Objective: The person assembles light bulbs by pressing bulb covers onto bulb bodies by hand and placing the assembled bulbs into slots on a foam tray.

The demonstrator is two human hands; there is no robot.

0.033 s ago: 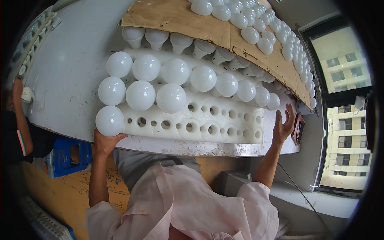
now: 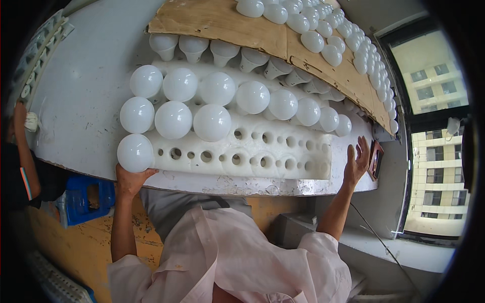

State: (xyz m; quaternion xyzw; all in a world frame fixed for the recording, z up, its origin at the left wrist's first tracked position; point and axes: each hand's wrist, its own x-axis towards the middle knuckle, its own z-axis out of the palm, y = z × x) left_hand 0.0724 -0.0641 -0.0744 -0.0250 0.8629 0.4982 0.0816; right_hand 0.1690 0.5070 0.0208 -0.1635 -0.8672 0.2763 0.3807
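Note:
A white foam tray (image 2: 283,170) with rows of round holes lies along the table's near edge. White round light bulbs fill its back row, part of the middle row and the front-left corner. My left hand (image 2: 132,181) is at that corner, just below the front-left bulb (image 2: 135,153). Its thumb stretches along the tray's front edge, while the bulb hides the other fingers. Beyond the tray's right end, my right hand (image 2: 357,160) is raised over the table with fingers spread and nothing in it.
Behind the tray, a cardboard sheet (image 2: 217,22) lies over a row of base-down bulbs (image 2: 225,52) and carries many more bulbs (image 2: 312,41). A blue plastic stool (image 2: 88,202) stands at left below the table, near another person's arm (image 2: 26,151). A window (image 2: 437,166) is at right.
The whole view has shifted slightly, so the tray and bulbs appear a little further left. My left hand keeps its place at the tray corner; my right hand remains spread at the other end.

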